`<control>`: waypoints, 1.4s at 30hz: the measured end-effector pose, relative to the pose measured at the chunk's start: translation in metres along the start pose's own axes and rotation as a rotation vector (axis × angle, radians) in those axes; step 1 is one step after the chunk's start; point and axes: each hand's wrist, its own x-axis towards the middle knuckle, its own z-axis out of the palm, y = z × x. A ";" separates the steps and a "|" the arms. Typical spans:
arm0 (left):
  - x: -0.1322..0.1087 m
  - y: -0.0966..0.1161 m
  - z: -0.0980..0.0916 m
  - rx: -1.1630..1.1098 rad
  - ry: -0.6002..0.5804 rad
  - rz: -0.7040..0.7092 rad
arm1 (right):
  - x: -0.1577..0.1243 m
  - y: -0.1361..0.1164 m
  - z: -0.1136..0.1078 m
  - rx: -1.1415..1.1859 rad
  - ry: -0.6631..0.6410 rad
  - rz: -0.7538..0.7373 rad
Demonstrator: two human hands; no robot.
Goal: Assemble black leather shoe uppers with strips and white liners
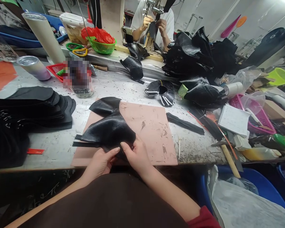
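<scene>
A glossy black leather piece (109, 128), shaped like part of a shoe or boot upper, is held at the bench's front edge. My left hand (101, 161) pinches its lower edge with the thumb on top. Close beside it, my right hand (137, 154) grips the right corner, thumb up and fingers hidden underneath. Another black leather piece (105, 105) lies just behind on a pinkish board (149, 133). Dark strips (84, 144) stick out at the left below the held piece. Stacked black cut pieces (38, 107) sit to the left.
Across the bench a person (165, 27) works at a sewing machine (154, 8). A black leather pile (187, 57) stands back right. A hammer (230, 161) overhangs the front edge above a blue bin (263, 180). Scissors (79, 51), a glass jar (83, 91) and tumblers (34, 67) stand left.
</scene>
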 end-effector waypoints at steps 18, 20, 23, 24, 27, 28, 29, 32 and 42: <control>-0.003 -0.002 -0.009 0.470 0.140 0.331 | 0.005 0.003 -0.009 0.416 -0.177 0.492; -0.002 -0.005 -0.009 0.434 0.109 0.334 | 0.004 0.003 -0.008 0.432 -0.158 0.488; 0.002 -0.009 -0.010 0.328 0.108 0.354 | 0.004 0.001 -0.007 0.451 -0.134 0.460; 0.003 -0.010 -0.011 0.301 0.115 0.357 | 0.003 0.001 -0.006 0.453 -0.126 0.457; 0.006 -0.012 -0.012 0.273 0.105 0.335 | 0.003 0.002 -0.005 0.460 -0.099 0.456; 0.006 -0.012 -0.012 0.268 0.093 0.320 | 0.003 0.002 -0.005 0.469 -0.097 0.456; 0.007 -0.012 -0.013 0.260 0.080 0.307 | 0.003 0.003 -0.005 0.484 -0.101 0.455; 0.007 -0.011 -0.013 0.214 0.036 0.263 | 0.003 0.005 -0.005 0.544 -0.130 0.454; 0.000 -0.003 -0.004 0.238 0.031 0.257 | 0.001 0.008 -0.004 0.542 -0.144 0.418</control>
